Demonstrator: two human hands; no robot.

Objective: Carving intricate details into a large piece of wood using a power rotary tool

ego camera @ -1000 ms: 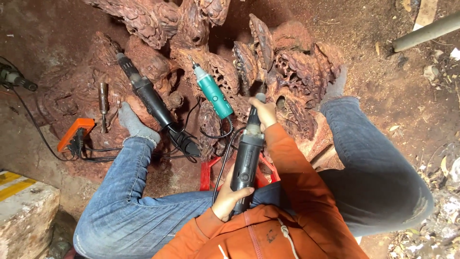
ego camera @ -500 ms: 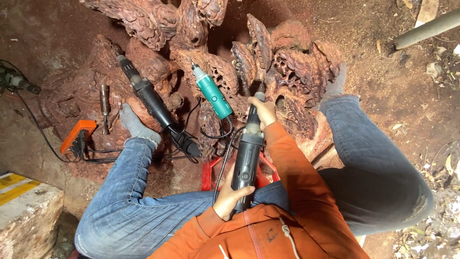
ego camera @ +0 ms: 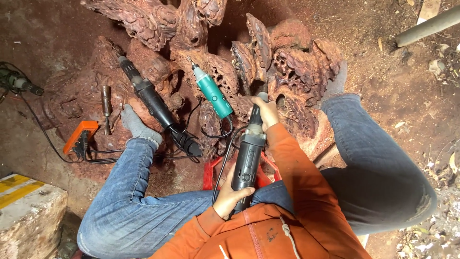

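I sit before a large reddish-brown carved wood sculpture (ego camera: pixel 297 62) with scaly, leaf-like relief. Both hands hold one long black rotary grinder (ego camera: pixel 247 158). My left hand (ego camera: pixel 230 196) grips its rear body near my chest. My right hand (ego camera: pixel 266 111) wraps the front neck, and the tip touches the carving just above it. A teal rotary tool (ego camera: pixel 211 93) lies on the carving to the left. A second black grinder (ego camera: pixel 151 100) lies farther left, beside my socked foot (ego camera: pixel 136 125).
An orange power strip (ego camera: pixel 80 136) with black cables sits on the dusty ground at left. A small metal tool (ego camera: pixel 106 103) lies near it. A red stool (ego camera: pixel 209 175) shows under my legs. A concrete block (ego camera: pixel 28 211) stands lower left, a grey pipe (ego camera: pixel 426 26) upper right.
The view has shifted slightly; my hands and the black grinder stay in the same place against the carving.
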